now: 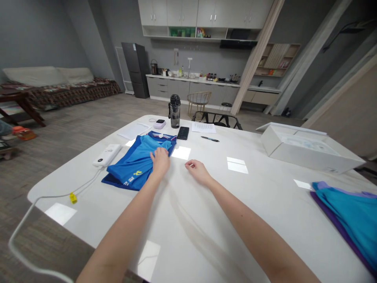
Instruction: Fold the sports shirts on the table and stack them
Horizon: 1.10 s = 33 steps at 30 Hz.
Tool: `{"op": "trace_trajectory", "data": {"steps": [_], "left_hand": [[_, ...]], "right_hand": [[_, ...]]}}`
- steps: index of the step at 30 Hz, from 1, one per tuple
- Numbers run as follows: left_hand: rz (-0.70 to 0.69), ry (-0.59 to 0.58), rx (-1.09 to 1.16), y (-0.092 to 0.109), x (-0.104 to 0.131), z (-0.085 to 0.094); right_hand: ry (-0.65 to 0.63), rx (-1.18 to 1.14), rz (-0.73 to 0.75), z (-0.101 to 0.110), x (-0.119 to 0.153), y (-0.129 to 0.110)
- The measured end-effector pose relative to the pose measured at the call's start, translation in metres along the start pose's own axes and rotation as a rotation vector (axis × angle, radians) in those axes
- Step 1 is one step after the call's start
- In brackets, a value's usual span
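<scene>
A folded blue shirt with a small yellow print lies on the left part of the white table, on top of a darker blue garment whose striped collar shows at the far end. My left hand rests on the shirt's right side, its fingers a little apart and touching the fabric. To the right of it, my right hand hovers over or rests on the bare tabletop. Its fingers are curled together, with nothing visible in them.
Behind the clothes stand a dark bottle, a phone, a small lilac device, a pen and papers. A white power bank with a cable sits left. At right are a white box and folded teal and purple clothes.
</scene>
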State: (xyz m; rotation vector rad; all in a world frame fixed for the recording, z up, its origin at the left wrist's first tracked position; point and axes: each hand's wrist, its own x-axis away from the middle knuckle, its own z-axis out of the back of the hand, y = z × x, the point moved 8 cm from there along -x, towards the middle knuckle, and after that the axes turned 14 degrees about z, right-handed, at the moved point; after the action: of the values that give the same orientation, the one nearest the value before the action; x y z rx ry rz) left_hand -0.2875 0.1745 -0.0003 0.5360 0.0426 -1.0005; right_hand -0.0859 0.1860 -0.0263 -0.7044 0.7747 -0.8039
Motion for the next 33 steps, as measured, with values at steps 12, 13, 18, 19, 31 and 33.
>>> {"op": "trace_trajectory", "data": {"steps": [12,13,18,19,31,33], "left_hand": [[-0.649,-0.750,0.349,0.179,0.198,-0.059],[-0.698,-0.799,0.361,0.190,0.218,-0.059],[-1.005,-1.063,0.494,0.231,0.306,-0.035],[-0.988,-1.055,0.496,0.234,0.307,-0.031],[-0.032,-0.334,-0.050,0.136,0.126,-0.069],[-0.127,-0.367,-0.062,0.146,0.132,-0.082]], "right_hand": [[0.320,0.084,-0.060,0.139,0.056,0.046],[0.286,0.082,-0.053,0.146,0.062,0.049],[-0.005,0.131,0.002,0.158,0.103,0.063],[-0.046,0.177,0.013,0.159,0.113,0.064],[-0.328,0.680,-0.153,0.158,0.198,0.011],[-0.379,0.671,-0.147,0.153,0.207,0.001]]}}
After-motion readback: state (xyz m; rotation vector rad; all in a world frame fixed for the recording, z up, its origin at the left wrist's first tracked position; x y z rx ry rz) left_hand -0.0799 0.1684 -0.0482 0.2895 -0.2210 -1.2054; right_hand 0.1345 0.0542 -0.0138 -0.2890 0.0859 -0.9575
